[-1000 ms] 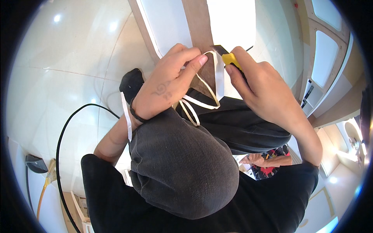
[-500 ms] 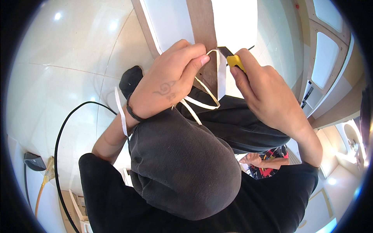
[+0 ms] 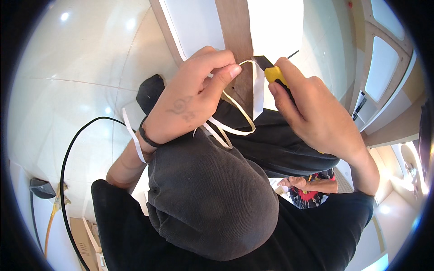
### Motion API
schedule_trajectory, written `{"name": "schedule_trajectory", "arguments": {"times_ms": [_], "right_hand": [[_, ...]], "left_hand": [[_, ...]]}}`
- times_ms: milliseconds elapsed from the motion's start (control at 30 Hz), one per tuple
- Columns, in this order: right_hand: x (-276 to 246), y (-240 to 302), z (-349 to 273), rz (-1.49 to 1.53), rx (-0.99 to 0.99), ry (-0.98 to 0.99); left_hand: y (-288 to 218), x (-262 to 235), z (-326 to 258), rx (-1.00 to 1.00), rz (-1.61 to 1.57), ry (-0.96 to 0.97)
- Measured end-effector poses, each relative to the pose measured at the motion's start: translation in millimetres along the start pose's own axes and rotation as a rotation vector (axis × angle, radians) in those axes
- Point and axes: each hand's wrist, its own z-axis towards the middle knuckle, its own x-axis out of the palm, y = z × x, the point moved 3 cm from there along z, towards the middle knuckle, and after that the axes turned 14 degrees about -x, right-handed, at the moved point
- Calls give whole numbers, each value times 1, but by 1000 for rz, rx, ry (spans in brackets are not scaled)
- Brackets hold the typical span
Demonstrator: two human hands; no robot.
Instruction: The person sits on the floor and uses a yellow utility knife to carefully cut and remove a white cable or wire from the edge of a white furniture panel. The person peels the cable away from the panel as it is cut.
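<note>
My right hand (image 3: 318,108) is closed around a yellow and black utility knife (image 3: 273,74). Its dark blade reaches left to the edge of a board with a brown edge face (image 3: 238,36) and a bright white side (image 3: 275,27). Thumb and forefinger of my left hand (image 3: 192,92) pinch a thin white strip (image 3: 246,62), which arches over to the blade. More of the strip loops below my left hand, over my dark trousers. One end of it sticks out beside my left wrist. Where the blade meets the strip is hard to make out.
A black cable (image 3: 67,158) curves across the glossy tiled floor (image 3: 81,58) at left. Farther left are a dustpan (image 3: 43,189) and a broom (image 3: 55,205). Pale cabinet panels (image 3: 382,67) stand at right. Another person's hand (image 3: 296,182) shows beyond my right side.
Both hands keep nearly the same places. My left hand has shifted slightly left, and the loops of strip below it have moved a little. The knife stays at the board's edge.
</note>
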Motion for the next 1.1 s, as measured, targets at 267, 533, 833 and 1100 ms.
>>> {"name": "schedule_trajectory", "arguments": {"times_ms": [267, 533, 833, 1100], "right_hand": [[4, -9, 8, -66, -147, -57], [-1, -7, -8, -43, -69, 6], [9, -7, 4, -117, -132, -35], [1, -2, -8, -116, -82, 23]], "left_hand": [[7, 1, -3, -28, -68, 77], [7, 1, -4, -54, -82, 31], [12, -2, -9, -33, -193, 91], [16, -8, -9, -23, -156, 118]]}}
